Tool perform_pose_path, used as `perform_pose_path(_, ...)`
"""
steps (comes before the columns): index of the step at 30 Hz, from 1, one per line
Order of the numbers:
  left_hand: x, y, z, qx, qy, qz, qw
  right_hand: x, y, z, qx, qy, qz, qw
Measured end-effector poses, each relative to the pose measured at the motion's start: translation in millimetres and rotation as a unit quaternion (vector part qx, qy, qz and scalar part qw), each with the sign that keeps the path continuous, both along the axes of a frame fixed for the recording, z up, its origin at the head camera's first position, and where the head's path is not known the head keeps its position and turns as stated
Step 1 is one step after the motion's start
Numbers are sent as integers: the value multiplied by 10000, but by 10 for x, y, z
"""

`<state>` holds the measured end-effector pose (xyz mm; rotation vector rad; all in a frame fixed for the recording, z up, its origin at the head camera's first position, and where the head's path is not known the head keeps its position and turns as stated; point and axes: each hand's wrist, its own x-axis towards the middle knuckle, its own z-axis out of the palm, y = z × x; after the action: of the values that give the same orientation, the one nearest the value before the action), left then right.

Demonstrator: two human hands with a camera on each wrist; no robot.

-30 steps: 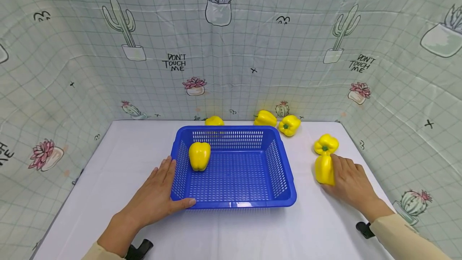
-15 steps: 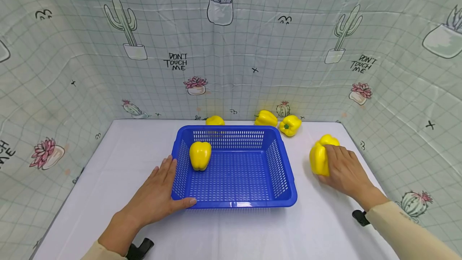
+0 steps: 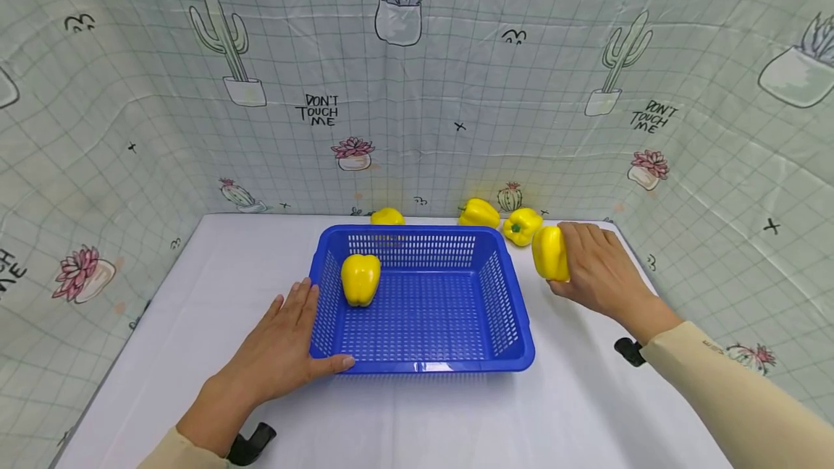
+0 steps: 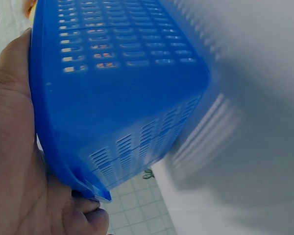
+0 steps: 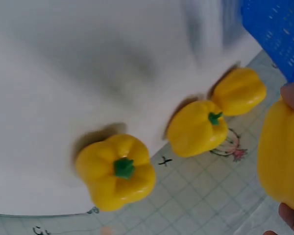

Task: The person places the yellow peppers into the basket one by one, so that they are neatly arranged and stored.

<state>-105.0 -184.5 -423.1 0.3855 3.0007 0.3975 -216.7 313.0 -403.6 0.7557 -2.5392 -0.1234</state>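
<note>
My right hand [image 3: 599, 270] grips a yellow bell pepper [image 3: 549, 253] between thumb and fingers, holding it above the table to the right of the basket. Its side fills the right edge of the right wrist view. A blue plastic basket [image 3: 417, 366] with slotted walls stands mid-table. Inside it, near the left wall, is another yellow bell pepper [image 3: 360, 279]. My left hand [image 3: 276, 349] rests against the basket's front left corner, fingers extended along the left rim and thumb on the front rim. The left wrist view shows the palm beside the basket wall [image 4: 112, 98].
Two yellow peppers [image 3: 479, 213] [image 3: 522, 226] lie behind the basket's right back corner. Another pepper [image 3: 387, 217] is partly hidden behind the back rim. One more pepper [image 5: 115, 171], stem showing, lies under the right hand. Patterned cloth [image 3: 417, 121] walls enclose the white table [image 3: 443, 425].
The right hand has lifted the pepper off the table and carried it up and leftward, nearer the basket. The pepper behind it is now covered in the head view. My left hand stays put.
</note>
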Motion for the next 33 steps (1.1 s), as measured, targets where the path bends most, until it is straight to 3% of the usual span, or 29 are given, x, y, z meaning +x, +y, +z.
perform_pose_path(10, 2, -7, 12, -14, -1, 8, 10000, -271, -733, 494, 57, 269, 641, 9976)
perform_pose_path(16, -10, -17, -14, 36, -37, -1, 10000, -363, -1287, 606, -117, 422, 1070, 9933)
perform_pose_path(24, -6, -15, 3, 28, -63, -1, 10000, -368, -1861, 407, -195, -2, 1044, 9943)
perform_pose_path(33, -10, -13, -11, 88, -113, 4, 9999, -352, -2130, 8, 127, -990, 699, 9926)
